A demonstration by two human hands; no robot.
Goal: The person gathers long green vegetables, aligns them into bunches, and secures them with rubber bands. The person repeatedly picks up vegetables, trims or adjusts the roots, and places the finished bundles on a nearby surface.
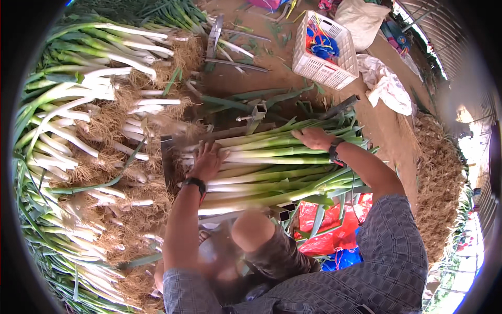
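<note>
A bundle of long leeks [261,153] lies sideways in a metal rack in front of me, white ends to the left and green leaves to the right. My left hand [208,161] presses flat on the white ends with its fingers spread. On the green part at the far side, my right hand [314,137] bends its fingers down around the upper leeks; its fingertips are partly hidden. Dark bands circle both wrists. The rack's upright plate [168,162] stands by the root ends, and a square metal post [256,115] rises behind the bundle.
Piled leeks [68,141] with brown roots fill the left side. Another metal frame [215,39] stands far off. A white plastic crate [324,68] with blue and orange items sits at the back right, near pale sacks [384,83]. Red plastic sheeting [334,222] lies beneath the rack's near side.
</note>
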